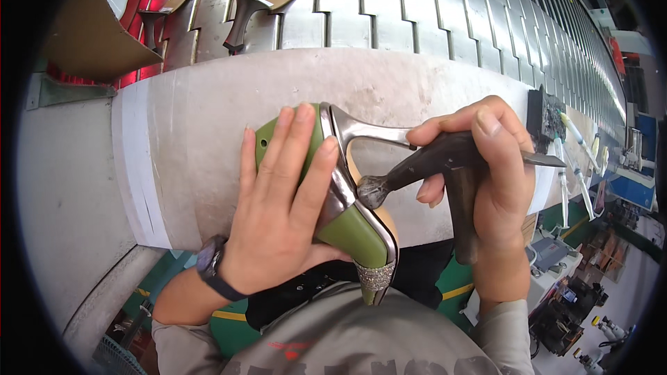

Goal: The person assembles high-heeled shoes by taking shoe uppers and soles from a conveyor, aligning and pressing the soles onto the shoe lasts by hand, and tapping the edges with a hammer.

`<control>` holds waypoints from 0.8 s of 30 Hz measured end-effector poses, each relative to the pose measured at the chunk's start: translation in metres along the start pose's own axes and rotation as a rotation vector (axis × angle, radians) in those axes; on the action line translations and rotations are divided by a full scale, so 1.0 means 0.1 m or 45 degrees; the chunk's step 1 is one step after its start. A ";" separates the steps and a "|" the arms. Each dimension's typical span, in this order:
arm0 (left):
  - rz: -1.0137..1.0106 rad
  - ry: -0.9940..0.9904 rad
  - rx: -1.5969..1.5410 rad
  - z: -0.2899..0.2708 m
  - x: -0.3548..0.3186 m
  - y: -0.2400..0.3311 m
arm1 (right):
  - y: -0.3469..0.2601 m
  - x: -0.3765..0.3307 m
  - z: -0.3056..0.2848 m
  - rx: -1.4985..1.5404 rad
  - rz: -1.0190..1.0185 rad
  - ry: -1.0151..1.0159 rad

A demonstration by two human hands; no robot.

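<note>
A green high-heeled shoe (356, 235) lies on its side on the worktable, its toe toward me. It has a metallic grey heel (375, 133), a metallic sole edge and a sparkling band near the toe. My left hand (281, 187) lies over the shoe's upper with fingers spread, pressing on it; the thumb is partly hidden beneath. My right hand (497, 160) grips a dark hammer (431, 160) around its head and handle. The hammer's rounded face touches or nearly touches the sole edge at the shank. My right fingertips are by the heel's tip.
Beyond the pale worktable (208, 167) runs a metal slat conveyor (389, 7) carrying heeled shoe parts (240, 21). A brown board (97, 28) stands at the far left. Several syringe-like tubes (580, 167) and a dark block (544, 114) sit at the table's right end.
</note>
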State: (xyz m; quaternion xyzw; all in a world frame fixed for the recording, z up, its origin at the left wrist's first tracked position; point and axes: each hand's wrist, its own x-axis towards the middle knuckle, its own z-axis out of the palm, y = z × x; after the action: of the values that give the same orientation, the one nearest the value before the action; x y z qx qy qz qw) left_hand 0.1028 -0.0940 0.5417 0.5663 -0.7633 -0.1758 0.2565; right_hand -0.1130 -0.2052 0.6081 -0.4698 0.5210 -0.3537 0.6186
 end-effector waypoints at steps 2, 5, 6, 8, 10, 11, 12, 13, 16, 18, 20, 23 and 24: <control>-0.007 0.022 0.040 0.06 0.00 -0.01 | 0.02 0.05 0.09 -0.013 0.023 0.019; -0.006 0.026 0.100 0.04 -0.04 -0.01 | 0.01 0.04 0.22 0.072 -0.022 0.075; 0.012 0.012 0.112 0.03 -0.02 -0.01 | -0.05 0.06 0.24 -0.009 -0.067 0.034; 0.038 -0.003 0.126 0.00 0.01 -0.02 | -0.15 0.15 0.27 -0.082 -0.111 -0.055; 0.034 0.022 0.090 0.03 -0.01 -0.06 | -0.15 0.25 0.25 -0.069 -0.077 -0.122; 0.046 0.021 0.089 0.04 -0.01 -0.06 | -0.15 0.27 0.23 -0.055 -0.044 -0.197; 0.041 0.026 0.086 0.04 -0.02 -0.06 | -0.15 0.27 0.18 -0.081 -0.047 -0.260; 0.038 0.031 0.084 0.03 -0.03 -0.05 | -0.13 0.26 0.14 -0.074 -0.054 -0.258; 0.052 0.025 0.093 -0.03 -0.02 -0.01 | -0.16 0.21 0.06 -0.038 -0.016 -0.336; 0.076 0.026 0.107 -0.05 -0.02 0.01 | -0.18 0.16 0.02 -0.043 -0.024 -0.346; 0.077 0.024 0.109 -0.06 -0.03 0.02 | -0.16 0.07 -0.05 -0.037 -0.006 -0.330; 0.200 -0.056 0.295 -0.12 0.03 0.05 | 0.11 -0.29 -0.22 0.200 -0.106 -0.170; 0.208 -0.055 0.298 -0.11 0.11 0.09 | 0.19 -0.44 -0.32 0.250 -0.125 -0.126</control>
State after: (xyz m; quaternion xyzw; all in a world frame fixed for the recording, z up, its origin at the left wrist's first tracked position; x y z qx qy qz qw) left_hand 0.1003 -0.1013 0.5574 0.5246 -0.8274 -0.0761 0.1855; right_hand -0.1546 -0.1650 0.6030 -0.4488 0.4290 -0.4093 0.6686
